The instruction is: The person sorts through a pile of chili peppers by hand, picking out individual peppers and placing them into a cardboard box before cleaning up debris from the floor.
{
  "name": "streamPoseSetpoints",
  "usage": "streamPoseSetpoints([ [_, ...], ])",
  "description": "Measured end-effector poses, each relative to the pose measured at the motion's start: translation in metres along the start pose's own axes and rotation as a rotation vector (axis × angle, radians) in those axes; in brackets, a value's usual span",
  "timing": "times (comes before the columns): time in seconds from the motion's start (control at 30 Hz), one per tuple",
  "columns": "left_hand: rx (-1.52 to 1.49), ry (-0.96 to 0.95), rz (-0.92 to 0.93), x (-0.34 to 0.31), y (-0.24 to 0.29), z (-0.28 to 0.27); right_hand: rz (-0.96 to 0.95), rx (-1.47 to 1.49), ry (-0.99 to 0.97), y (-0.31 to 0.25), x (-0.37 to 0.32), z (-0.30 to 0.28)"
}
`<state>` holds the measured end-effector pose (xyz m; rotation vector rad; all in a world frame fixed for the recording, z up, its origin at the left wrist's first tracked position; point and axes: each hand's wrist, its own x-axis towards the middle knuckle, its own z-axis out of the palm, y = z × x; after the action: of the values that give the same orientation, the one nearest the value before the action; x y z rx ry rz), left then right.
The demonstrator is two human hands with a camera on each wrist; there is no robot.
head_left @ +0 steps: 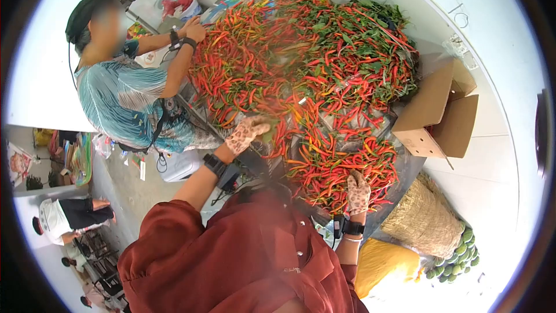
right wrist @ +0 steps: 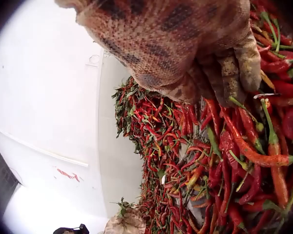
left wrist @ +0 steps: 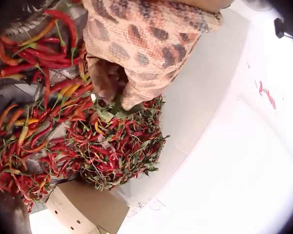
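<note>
Spotted, patterned gloves cover both hands. My left hand [head_left: 246, 133] [left wrist: 139, 48] is raised at the near left edge of the chili heap, its fingers curled round some green leaves [left wrist: 112, 111], which also show beside that glove in the right wrist view [right wrist: 123, 207]. My right hand [head_left: 358, 192] [right wrist: 176, 48] rests on the nearer pile of red and orange chilies [head_left: 327, 168], fingers pointing down and loosely bent; the fingertips [right wrist: 232, 92] touch the chilies and grip none that I can see.
Leafy chilies [head_left: 370, 52] are heaped at the far right, near an open cardboard box [head_left: 425, 110]. Another person [head_left: 124, 87] reaches over the far left of the heap. A woven sack [head_left: 420, 214], a yellow sack [head_left: 385, 264] and green produce [head_left: 457, 258] lie at lower right.
</note>
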<state>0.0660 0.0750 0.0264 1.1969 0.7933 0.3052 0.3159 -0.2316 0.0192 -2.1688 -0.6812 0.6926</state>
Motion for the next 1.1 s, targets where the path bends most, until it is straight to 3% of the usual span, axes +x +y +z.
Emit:
streamPoseSetpoints([
  [0.03, 0.146, -0.030, 0.001, -0.011, 0.000, -0.008, -0.002, 0.009, 0.000, 0.000, 0.002, 0.001],
  [0.07, 0.500, -0.140, -0.043, -0.023, 0.006, -0.022, -0.029, 0.002, 0.001, -0.006, 0.001, -0.001],
  [0.1, 0.499, -0.128, -0.050, -0.035, -0.017, -0.051, -0.032, 0.003, -0.013, -0.001, 0.003, 0.001],
  [0.17, 1.384, -0.520, 0.222, -0.054, -0.082, -0.102, 0.050, 0.107, -0.045, 0.013, 0.005, 0.005],
  [0.2, 1.385, -0.517, 0.214, -0.070, -0.077, -0.097, 0.076, 0.125, -0.056, 0.012, 0.006, 0.005],
  [0.27, 1.464, -0.125, 0.061, -0.102, -0.052, -0.084, 0.057, 0.089, -0.057, -0.001, 0.006, 0.001],
  [0.37, 1.377, -0.291, 0.209, -0.065, -0.088, -0.115, 0.020, 0.053, -0.038, -0.012, 0.006, 0.001],
  [0.4, 1.442, -0.205, 0.234, -0.053, -0.085, -0.111, 0.017, 0.061, -0.042, -0.012, 0.007, 0.001],
  [0.47, 1.045, 0.022, -0.088, -0.035, -0.011, -0.066, 0.014, 0.032, -0.056, -0.008, 0.008, 0.000],
  [0.5, 1.041, 0.021, -0.087, -0.018, -0.024, -0.071, 0.014, 0.028, -0.055, -0.007, 0.008, 0.001],
  [0.57, 0.960, 0.173, 0.181, 0.019, -0.064, -0.085, -0.002, 0.070, -0.049, -0.006, 0.007, 0.001],
  [0.6, 0.956, 0.171, 0.181, 0.031, -0.056, -0.079, 0.000, 0.066, -0.048, -0.004, 0.005, 0.002],
  [0.67, 1.117, 0.362, 0.099, 0.054, -0.033, -0.058, 0.031, 0.115, -0.048, 0.002, 0.002, 0.003],
  [0.77, 1.120, 0.363, -0.021, 0.072, -0.029, -0.049, 0.095, 0.103, -0.075, 0.015, -0.001, 0.003],
  [0.83, 1.137, 0.369, 0.010, 0.077, -0.038, -0.050, 0.027, 0.073, -0.062, 0.048, 0.000, 0.010],
  [0.9, 0.866, 0.366, 0.143, 0.094, -0.087, -0.076, 0.011, 0.040, -0.036, 0.039, -0.003, 0.009],
  [0.93, 1.066, 0.361, 0.370, 0.088, -0.091, -0.079, 0.041, 0.085, -0.035, 0.041, -0.004, 0.010],
  [0.97, 1.068, 0.351, 0.372, 0.080, -0.079, -0.072, 0.048, 0.087, -0.029, 0.042, -0.005, 0.010],
  [1.03, 0.561, 0.382, 0.134, 0.050, -0.031, -0.053, 0.020, 0.085, -0.020, 0.043, -0.006, 0.010],
  [1.07, 0.134, 0.344, 0.081, 0.035, -0.029, -0.052, 0.006, 0.068, -0.016, 0.038, -0.006, 0.009],
  [1.1, 0.133, 0.350, 0.080, 0.024, -0.030, -0.055, 0.004, 0.068, -0.021, 0.032, -0.006, 0.008],
])
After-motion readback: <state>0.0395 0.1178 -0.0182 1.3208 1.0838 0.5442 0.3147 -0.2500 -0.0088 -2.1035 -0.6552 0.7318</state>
